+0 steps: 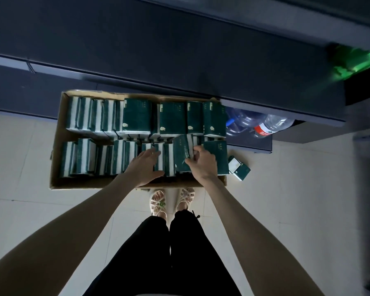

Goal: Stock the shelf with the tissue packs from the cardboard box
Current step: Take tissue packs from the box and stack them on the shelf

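The open brown cardboard box (pixel 90 185) sits on the pale tiled floor (pixel 308 199), pushed up against the foot of the dark grey shelf (pixel 179 60), so each lift to the shelf is short. It is packed with dark green plastic-wrapped tissue packs (pixel 137 116) standing on edge in two rows, far and near.

The right hand (pixel 202 162) has its fingers and thumb curled round one tilted green pack (pixel 181 153) at the right end of the near row, tipping it out of line, probably to break it free of its tight neighbours. The left hand (pixel 144 166) lies with straight, spread fingers on the tops of the packs just left of it, holding nothing; I take it to be keeping those down while the other comes out.

Room is best straight up: the box's near wall is close to the wrists and the person's feet stand just behind it. To the right, two loose green packs (pixel 239 168) lie on the floor beside the box, and clear plastic water bottles (pixel 271 124) sit under the shelf's lower edge, which overhangs the box's far side.
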`<state>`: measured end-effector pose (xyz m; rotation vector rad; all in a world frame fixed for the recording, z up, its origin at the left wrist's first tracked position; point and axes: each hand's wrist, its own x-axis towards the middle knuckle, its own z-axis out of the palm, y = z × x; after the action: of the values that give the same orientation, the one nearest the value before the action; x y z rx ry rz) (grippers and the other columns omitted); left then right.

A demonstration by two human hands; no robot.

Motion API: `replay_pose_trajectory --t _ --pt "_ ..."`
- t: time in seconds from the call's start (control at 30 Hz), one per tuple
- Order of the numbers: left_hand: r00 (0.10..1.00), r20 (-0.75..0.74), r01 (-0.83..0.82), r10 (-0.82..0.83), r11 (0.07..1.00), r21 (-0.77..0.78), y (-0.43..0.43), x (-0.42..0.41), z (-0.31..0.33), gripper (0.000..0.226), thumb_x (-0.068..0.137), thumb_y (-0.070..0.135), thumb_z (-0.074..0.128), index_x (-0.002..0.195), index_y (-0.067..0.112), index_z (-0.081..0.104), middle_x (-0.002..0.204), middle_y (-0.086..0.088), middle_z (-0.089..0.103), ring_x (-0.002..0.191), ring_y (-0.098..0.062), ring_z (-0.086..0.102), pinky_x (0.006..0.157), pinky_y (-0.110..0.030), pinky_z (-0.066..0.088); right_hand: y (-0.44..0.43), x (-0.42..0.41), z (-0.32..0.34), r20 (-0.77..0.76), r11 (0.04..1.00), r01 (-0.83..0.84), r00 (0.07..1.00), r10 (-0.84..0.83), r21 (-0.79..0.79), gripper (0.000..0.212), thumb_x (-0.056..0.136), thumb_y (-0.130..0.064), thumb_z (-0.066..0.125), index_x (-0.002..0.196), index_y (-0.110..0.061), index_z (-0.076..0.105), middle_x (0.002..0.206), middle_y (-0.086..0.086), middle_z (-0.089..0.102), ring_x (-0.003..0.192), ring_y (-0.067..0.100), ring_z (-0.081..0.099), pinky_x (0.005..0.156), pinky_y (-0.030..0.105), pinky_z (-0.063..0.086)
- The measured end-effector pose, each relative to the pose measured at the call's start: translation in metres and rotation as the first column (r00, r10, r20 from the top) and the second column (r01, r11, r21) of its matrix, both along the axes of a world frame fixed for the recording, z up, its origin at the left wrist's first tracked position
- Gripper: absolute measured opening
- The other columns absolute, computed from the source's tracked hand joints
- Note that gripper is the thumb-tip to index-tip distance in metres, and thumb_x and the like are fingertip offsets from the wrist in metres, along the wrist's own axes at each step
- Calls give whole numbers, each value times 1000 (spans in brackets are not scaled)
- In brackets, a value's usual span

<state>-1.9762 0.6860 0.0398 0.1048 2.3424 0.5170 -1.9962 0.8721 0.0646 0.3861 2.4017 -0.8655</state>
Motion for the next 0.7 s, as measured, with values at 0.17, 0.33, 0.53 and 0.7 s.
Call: replay_pose_trajectory --t 0.17,0.33,0.53,0.7 --pt "984 -98 -122 151 960 252 21 -25 53 76 85 29 69 148 14 28 150 -9 33 133 -25 38 108 -35 32 26 -13 56 -64 985 -85 995 76 -150 42 85 -11 68 126 -12 58 103 7 69 92 19 65 87 33 52" --pt "948 -278 -64 156 947 315 36 -70 110 89 81 33 73 151 15 20 153 -9 29 139 -25 29 113 -39 28 54 -38 119 -167 973 -160 977 131 -168 46 86 -6 66 130 -12 57 98 5 64 86 17 60 86 28 48" --pt "929 -342 33 145 886 463 67 -114 191 54 77 14 78 126 12 56 114 0 64 107 -14 57 95 -26 42 91 -70 203 -287 958 -251 936 203 -139 41 88 -1 62 127 -15 60 94 -3 63 69 -9 54 64 -1 39" --pt "896 -400 61 195 836 545 108 -154 237 34 69 20 83 96 15 63 89 5 66 86 -13 63 79 -23 49 135 -98 266 -373 960 -265 903 214 -90 47 84 -11 70 128 -17 58 97 -12 59 78 -9 52 68 -1 38"
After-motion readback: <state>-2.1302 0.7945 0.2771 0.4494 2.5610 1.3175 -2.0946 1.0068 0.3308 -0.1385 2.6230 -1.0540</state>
